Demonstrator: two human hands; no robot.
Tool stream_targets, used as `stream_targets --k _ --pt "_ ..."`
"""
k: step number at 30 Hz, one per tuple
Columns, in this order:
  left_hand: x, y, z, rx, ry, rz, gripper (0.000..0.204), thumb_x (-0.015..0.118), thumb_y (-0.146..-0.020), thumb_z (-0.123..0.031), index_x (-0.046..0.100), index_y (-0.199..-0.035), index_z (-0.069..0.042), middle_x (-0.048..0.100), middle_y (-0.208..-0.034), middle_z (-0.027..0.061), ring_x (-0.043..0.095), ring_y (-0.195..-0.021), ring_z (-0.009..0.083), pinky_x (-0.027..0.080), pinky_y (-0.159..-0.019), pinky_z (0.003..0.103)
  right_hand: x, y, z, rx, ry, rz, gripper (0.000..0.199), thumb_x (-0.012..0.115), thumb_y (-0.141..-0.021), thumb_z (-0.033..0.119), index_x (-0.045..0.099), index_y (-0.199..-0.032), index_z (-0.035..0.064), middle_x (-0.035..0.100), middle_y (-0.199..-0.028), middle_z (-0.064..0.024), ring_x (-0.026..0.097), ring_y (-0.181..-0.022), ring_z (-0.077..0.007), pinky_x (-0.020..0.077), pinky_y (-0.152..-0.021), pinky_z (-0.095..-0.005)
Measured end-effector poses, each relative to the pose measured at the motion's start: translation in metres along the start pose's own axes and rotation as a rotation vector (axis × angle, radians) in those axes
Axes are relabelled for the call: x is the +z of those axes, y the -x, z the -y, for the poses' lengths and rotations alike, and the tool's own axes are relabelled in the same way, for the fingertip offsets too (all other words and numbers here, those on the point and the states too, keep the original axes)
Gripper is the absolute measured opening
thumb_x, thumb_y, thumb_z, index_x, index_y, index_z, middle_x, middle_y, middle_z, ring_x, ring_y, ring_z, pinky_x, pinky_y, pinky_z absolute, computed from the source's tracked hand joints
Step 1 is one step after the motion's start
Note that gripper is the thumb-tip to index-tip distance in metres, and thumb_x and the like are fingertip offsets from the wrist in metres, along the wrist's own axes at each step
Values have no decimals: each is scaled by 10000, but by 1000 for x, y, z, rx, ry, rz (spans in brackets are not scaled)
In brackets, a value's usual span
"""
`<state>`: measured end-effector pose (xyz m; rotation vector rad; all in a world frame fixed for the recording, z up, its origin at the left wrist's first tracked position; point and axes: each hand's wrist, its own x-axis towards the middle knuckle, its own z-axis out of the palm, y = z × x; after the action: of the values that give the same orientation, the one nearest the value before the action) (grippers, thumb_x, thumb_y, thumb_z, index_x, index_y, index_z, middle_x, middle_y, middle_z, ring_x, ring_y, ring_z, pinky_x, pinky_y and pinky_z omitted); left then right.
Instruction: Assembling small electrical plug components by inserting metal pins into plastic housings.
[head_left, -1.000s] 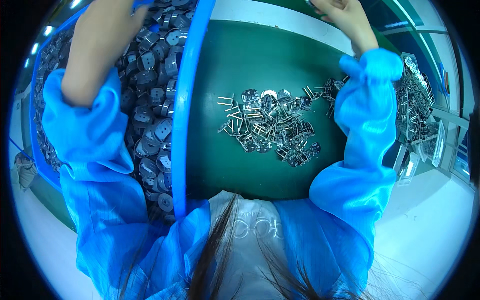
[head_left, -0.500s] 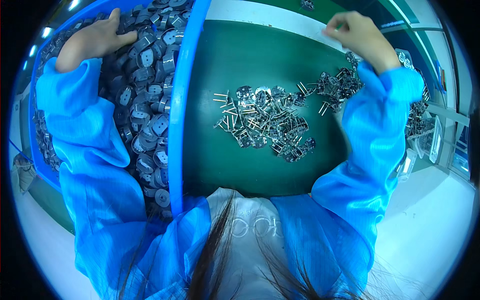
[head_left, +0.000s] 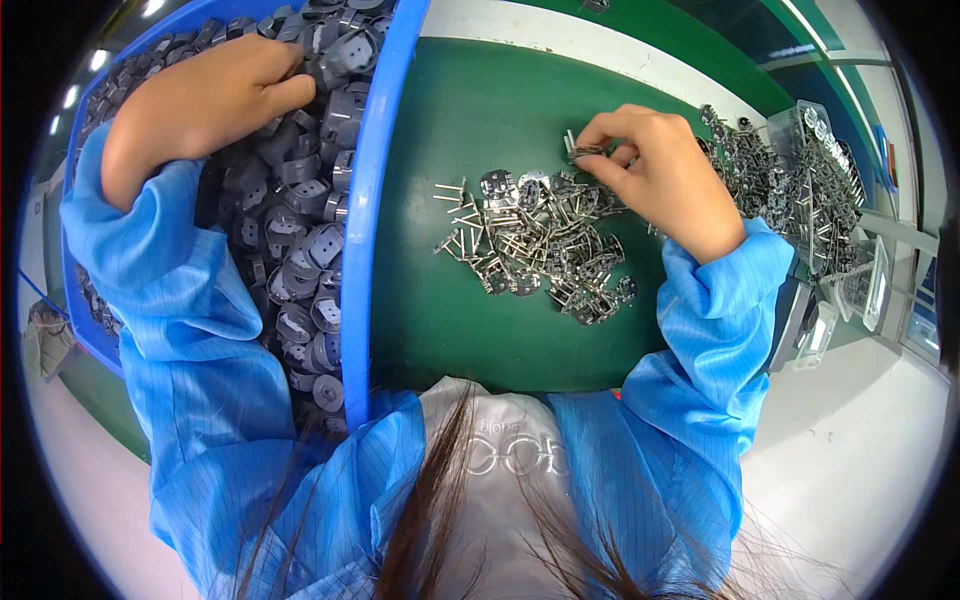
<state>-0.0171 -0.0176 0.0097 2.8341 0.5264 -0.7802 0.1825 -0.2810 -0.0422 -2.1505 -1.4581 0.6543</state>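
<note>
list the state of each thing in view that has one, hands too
Blue bin: open-topped, well filled
Grey parts: heaped loosely, facing different ways
Left hand: fingers curled at a part; grip unclear
Right hand: closed in a pinch on a small pinned board
Board pile: loose, pins at mixed angles
Sleeves: bunched, wrists bare

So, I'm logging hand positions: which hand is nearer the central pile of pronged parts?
Right: the right hand is beside the central pile, at its upper right; the left hand is off left, over the blue bin.
</note>
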Motion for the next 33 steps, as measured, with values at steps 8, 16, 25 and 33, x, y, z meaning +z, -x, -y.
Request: stream_targets --k 8,16,25,33 --pt "-3 10 6 304 81 -325 204 637 -847 -194 588 -943 -21 580 -882 102 538 -844 267 417 -777 337 -16 -22 27 -168 50 -33 114 687 -734 90 662 -822 21 645 -712 -128 622 -569 -254 496 -573 -336" --pt "-52 14 -83 -348 450 -212 163 699 -784 -116 593 -833 -1 586 -756 42 576 -762 135 442 -703 277 -18 -31 41 -100 -337 -13 95 615 -834 28 532 -855 -13 630 -852 -74 588 -646 -76 479 -606 -199" --pt "-21 5 -21 283 342 -320 159 696 -787 -103 589 -778 14 581 -734 40 528 -687 110 417 -638 248 -29 -31 49 -85 -448 66 133 633 -801 -1 503 -788 25 586 -912 -70 583 -870 -106 535 -695 -239" --pt "-20 11 -30 -6 663 -347 243 669 -833 -224 612 -785 8 590 -717 43 471 -595 134 360 -563 264 -21 -33 48 -177 -626 -53 107 636 -806 -9 535 -832 15 593 -997 -90 604 -845 -119 530 -716 -250"
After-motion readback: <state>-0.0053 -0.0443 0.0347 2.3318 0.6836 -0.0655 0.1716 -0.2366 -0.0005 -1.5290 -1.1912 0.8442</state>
